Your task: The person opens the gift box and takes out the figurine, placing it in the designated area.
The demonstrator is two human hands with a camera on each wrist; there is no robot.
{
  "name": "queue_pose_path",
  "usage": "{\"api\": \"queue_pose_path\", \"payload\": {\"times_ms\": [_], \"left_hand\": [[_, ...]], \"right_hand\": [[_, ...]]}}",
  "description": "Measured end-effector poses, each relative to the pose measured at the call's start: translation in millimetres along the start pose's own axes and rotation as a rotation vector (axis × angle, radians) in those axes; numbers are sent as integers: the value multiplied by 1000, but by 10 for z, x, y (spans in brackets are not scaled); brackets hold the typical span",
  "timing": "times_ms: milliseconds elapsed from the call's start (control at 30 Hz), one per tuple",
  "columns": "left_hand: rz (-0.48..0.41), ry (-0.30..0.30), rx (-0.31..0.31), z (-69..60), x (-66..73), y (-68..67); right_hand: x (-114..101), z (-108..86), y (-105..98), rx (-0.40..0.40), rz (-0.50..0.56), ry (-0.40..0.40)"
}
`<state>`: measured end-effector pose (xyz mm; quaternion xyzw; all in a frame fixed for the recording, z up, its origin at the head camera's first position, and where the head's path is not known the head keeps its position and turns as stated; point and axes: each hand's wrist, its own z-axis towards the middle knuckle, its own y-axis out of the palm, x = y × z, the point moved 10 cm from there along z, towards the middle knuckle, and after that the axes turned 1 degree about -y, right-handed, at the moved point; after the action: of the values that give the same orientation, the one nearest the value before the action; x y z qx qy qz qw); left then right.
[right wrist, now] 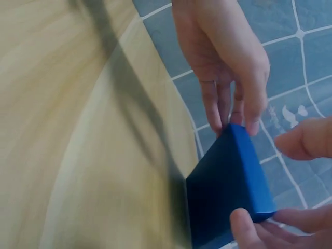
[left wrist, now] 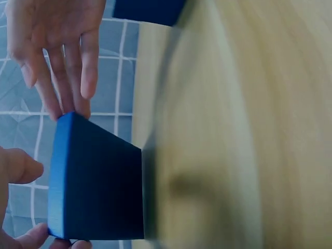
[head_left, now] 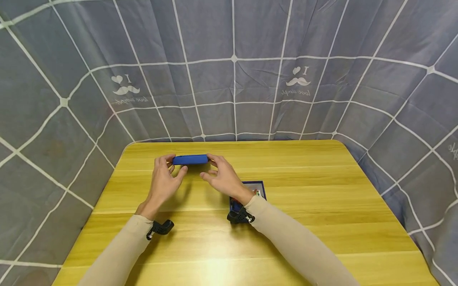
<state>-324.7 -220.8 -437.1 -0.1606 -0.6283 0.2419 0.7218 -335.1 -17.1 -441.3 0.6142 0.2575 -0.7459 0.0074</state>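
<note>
Both hands hold a flat blue box lid (head_left: 190, 159) by its two ends above the far part of the table. The left hand (head_left: 165, 178) has its fingers on the left end, and the right hand (head_left: 222, 174) has its fingers on the right end. In the head view both thumbs point inward, below the lid's near edge. The lid (left wrist: 104, 181) shows a broad dark blue face in the left wrist view. An open blue box (head_left: 253, 185) lies on the table under the right wrist, which hides part of it. Small coloured things inside it cannot be made out.
A wooden table (head_left: 304, 178) spreads under both arms. Grey curtains (head_left: 214, 79) with white grid lines rise behind it and at both sides. Each wrist carries a black camera mount (head_left: 161, 228) close above the table.
</note>
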Motion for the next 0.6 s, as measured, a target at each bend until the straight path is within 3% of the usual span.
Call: {"api": "queue_pose_path", "payload": {"times_ms": [300,600], "left_hand": [[153,-62,-80,-35,-213,28],[272,-39,-152,-127,-290,103]], "right_hand": [[113,3,140,-131,-90,113],[128,-43,233,-259,-210,98]]}}
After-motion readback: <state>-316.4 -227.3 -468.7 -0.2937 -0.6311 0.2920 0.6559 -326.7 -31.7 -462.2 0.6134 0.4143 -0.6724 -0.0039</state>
